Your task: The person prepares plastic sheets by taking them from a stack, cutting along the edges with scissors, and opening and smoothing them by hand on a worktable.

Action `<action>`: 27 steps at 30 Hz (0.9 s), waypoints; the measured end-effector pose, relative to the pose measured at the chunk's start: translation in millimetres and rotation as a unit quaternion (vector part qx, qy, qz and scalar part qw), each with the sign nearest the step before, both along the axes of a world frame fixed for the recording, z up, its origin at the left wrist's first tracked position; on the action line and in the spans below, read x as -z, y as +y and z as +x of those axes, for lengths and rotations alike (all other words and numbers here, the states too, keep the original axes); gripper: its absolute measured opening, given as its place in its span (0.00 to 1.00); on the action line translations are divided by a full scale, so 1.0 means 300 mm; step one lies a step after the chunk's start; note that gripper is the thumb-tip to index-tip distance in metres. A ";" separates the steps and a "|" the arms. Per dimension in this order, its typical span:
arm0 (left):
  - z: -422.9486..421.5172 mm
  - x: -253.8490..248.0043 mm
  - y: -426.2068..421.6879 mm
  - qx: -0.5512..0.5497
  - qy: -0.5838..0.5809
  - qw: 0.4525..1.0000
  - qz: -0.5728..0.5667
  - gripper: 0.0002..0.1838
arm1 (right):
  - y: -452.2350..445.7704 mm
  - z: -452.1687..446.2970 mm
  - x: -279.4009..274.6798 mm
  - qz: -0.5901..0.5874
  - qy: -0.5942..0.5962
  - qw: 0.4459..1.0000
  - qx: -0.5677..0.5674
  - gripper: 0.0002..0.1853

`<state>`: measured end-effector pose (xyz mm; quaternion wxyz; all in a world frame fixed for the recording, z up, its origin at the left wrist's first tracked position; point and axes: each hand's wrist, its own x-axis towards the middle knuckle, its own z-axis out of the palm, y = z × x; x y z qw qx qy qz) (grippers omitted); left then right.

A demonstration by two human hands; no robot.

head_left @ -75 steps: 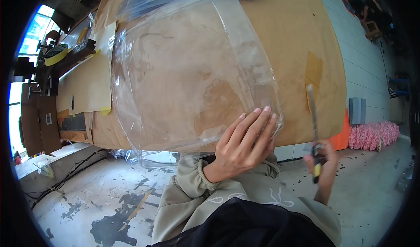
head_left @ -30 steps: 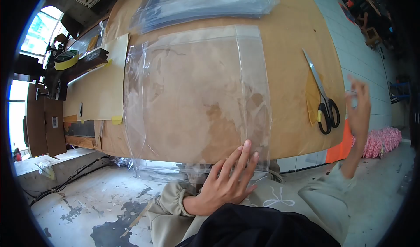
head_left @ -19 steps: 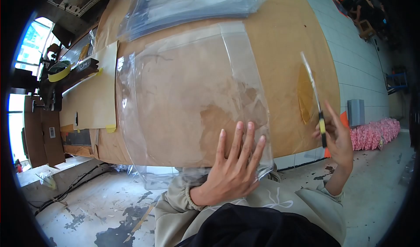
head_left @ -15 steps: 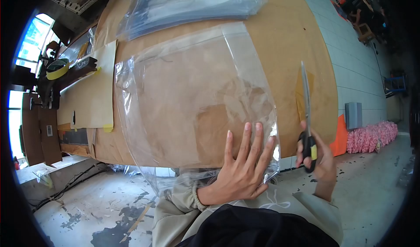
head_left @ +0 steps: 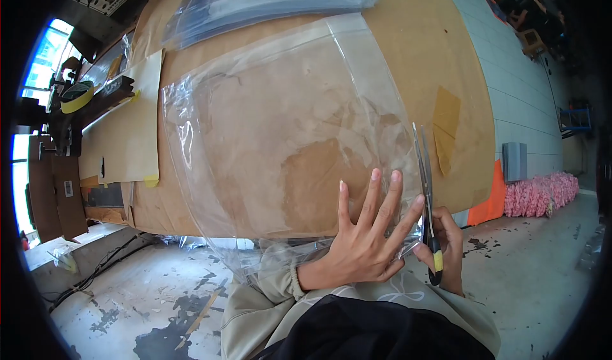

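Observation:
A clear plastic bag lies slanted on the brown-covered table, its near edge hanging over the front. My left hand presses flat on its near right corner, fingers spread. Just right of it, my right hand is wrapped round the black and yellow handles of the scissors. Their blades are slightly apart and point away from me along the bag's right edge. Whether plastic lies between the blades I cannot tell.
Stacked clear plastic bags lie at the table's far side. A tan sheet and a tape dispenser are on the left. Brown tape is stuck on the right. A pink bundle and grey block stand beyond the table.
My right hand has picked up the scissors from the table and brought them left to the bag's edge. The bag has tilted and shifted right under my left hand.

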<state>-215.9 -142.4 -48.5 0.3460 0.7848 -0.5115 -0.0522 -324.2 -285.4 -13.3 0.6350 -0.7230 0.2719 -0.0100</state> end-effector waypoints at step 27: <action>-0.001 0.010 -0.007 -0.004 -0.008 1.000 -0.008 0.48 | 0.020 -0.004 0.031 -0.038 0.046 0.996 0.066 0.20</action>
